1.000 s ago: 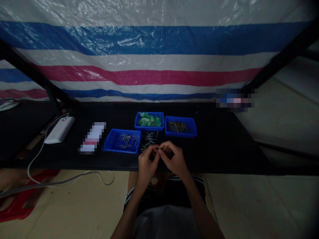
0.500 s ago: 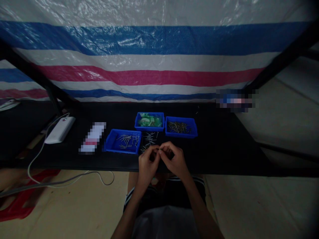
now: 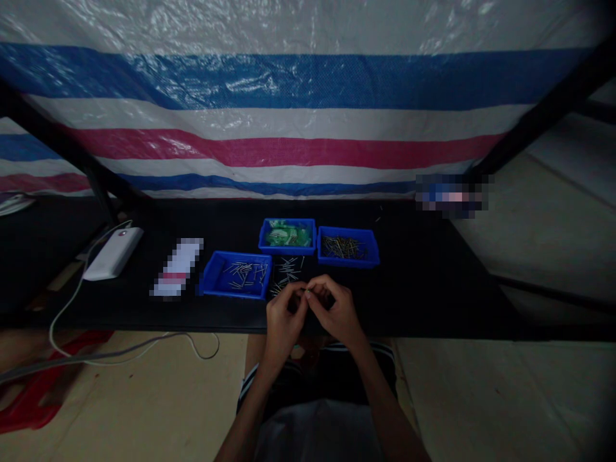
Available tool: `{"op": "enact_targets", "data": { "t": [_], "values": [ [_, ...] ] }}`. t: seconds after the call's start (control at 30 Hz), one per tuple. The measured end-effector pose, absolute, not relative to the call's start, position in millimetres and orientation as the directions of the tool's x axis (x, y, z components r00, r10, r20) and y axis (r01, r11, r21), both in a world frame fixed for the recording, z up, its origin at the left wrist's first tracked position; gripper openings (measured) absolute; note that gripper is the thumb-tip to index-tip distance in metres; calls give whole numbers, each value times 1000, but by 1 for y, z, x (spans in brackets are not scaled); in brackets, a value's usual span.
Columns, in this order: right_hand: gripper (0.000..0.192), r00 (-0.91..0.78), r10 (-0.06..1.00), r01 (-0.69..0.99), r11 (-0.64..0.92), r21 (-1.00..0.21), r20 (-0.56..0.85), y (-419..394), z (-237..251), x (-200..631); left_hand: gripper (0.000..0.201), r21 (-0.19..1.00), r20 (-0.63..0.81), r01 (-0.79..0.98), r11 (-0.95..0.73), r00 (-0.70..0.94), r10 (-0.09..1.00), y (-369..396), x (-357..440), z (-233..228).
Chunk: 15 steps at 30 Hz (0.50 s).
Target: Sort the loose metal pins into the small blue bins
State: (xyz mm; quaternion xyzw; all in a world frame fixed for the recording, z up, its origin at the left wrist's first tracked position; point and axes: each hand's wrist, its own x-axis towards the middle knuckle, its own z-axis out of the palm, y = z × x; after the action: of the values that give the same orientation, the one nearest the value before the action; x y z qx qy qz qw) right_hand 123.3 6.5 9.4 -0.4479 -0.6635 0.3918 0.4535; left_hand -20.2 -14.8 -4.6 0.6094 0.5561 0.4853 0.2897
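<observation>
While both forearms come up from your lap, your left hand (image 3: 283, 314) and right hand (image 3: 337, 312) meet at the near edge of the black table (image 3: 433, 282), knuckles up, fingers curled inward. Fingertips of both hands pinch together on a tiny pin-like part (image 3: 307, 292), held between them just above the table edge; too small and dim to identify. Loose metal pins (image 3: 287, 273) lie scattered just beyond your hands, partly hidden by fingers. Nearby sit the left blue bin (image 3: 235, 274), the green-filled bin (image 3: 287, 235) and the right blue bin (image 3: 348, 246). Contents are murky in low light.
</observation>
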Motion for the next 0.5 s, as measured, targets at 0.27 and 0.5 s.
{"op": "enact_targets", "data": {
  "t": [0.27,0.5],
  "values": [
    [4,-189,948,236,298,-925,258,7,8,124,11,886,276,412,-214,-97,956,-14,-20,-3],
    [2,-188,942,228,316,-921,277,7,11,123,12,886,273,414,-210,-98,957,-14,-21,-5]
  ]
}}
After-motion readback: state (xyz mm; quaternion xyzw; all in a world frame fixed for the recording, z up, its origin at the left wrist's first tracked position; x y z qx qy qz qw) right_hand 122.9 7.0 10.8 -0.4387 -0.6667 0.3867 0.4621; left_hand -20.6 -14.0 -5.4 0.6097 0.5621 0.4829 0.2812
